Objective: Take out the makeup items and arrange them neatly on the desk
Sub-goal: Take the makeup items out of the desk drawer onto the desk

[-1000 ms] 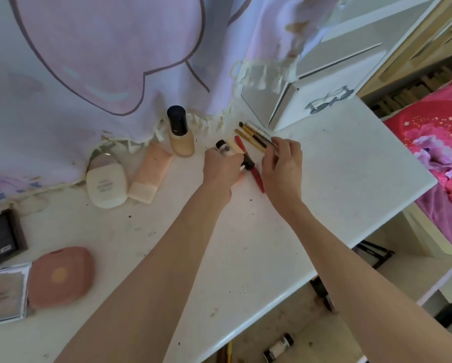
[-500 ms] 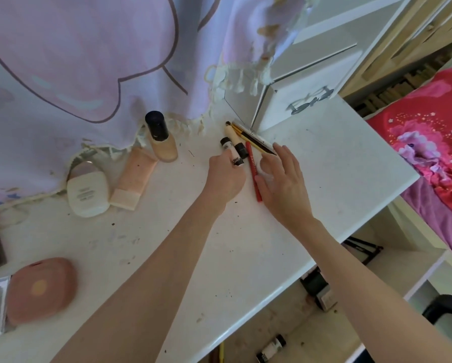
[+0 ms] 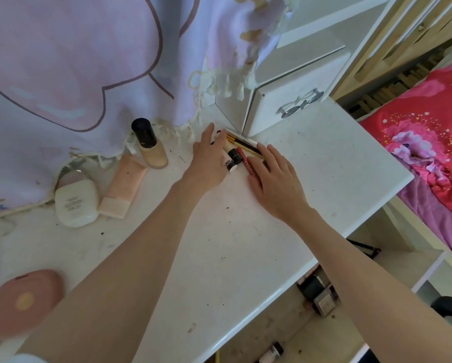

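Observation:
At the back of the white desk (image 3: 246, 244) lies a tight row of slim makeup items: a small white tube with a black cap (image 3: 232, 161), a red pencil (image 3: 246, 161) and black-and-gold pencils (image 3: 242, 143). My left hand (image 3: 210, 158) lies flat with straight fingers against the row's left side. From the right, my right hand (image 3: 274, 179) presses flat on the pencils with straight fingers. Both hands partly cover the row.
Left of the row stand a foundation bottle (image 3: 150, 145), a peach tube (image 3: 122, 187), a white compact bottle (image 3: 75, 203) and a pink round case (image 3: 23, 302). A white drawer box (image 3: 293, 106) sits behind the row. A patterned cloth (image 3: 88, 61) hangs at the back. A red bedspread (image 3: 429, 142) is on the right.
Both hands went from holding the pencils and tube to lying flat, and pushed the row back toward the drawer box. The items now lie closer together.

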